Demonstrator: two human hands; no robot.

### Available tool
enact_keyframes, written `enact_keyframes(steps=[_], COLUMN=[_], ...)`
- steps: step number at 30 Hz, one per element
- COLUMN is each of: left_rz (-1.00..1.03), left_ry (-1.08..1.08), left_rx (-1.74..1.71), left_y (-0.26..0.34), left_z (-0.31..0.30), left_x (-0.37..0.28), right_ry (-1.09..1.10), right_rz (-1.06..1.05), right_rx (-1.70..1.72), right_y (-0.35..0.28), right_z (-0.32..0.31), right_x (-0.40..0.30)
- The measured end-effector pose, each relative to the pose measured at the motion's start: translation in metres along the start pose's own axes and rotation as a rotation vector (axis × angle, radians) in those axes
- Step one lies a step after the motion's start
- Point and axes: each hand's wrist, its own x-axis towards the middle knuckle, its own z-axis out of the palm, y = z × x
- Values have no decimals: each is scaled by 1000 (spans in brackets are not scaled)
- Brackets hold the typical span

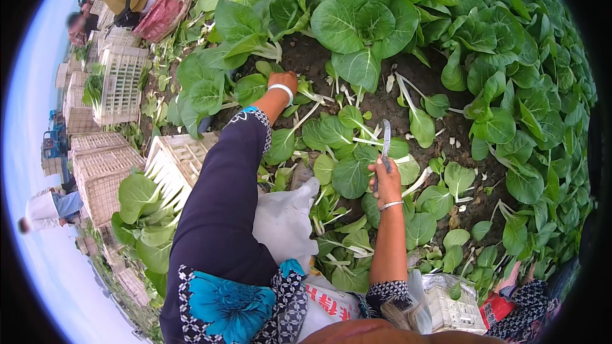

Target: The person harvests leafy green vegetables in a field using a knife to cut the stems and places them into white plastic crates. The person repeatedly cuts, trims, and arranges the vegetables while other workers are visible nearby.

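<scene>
My right hand (386, 179) is closed around the handle of a knife with a curved metal blade (386, 134). The blade points away from me, over cut leaves on the soil. My left hand (283, 82) reaches low among leafy greens, with small green leaves (251, 89) against it. Its fingers are turned away and hidden, so any grip on them does not show. Just beyond it lies a cut head of greens (260, 48) with pale stalks. A large rooted-looking green plant (366, 24) stands ahead, between the hands and the dense rows.
Loose leaves (351, 177) litter the dark soil (382, 105). At left, a white plastic crate (177, 153) holds greens, with stacked crates (107, 167) behind. A white plastic bag (284, 222) lies by my legs. Another crate (452, 303) is at lower right. Other people are nearby.
</scene>
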Motion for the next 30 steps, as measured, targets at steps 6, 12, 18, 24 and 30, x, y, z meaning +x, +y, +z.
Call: enact_keyframes(steps=[6,12,18,24,30], left_rz=[190,937,311,-244,-207], left_ry=[-83,-553,185,124,251], left_rx=[-419,-724,-447,-301,-70], left_y=[30,108,34,-88,-104], left_z=[-2,1,-52,-28,32], left_x=[-79,-170,-84,20,1], right_ry=[13,171,138,-231,-343], right_rz=[-88,-413,-528,-491,-382], right_rx=[-47,-213,-584,-618,-726], right_y=[-2,0,-8,1,-20], right_z=[3,8,42,109,194], right_x=[4,20,16,56,116])
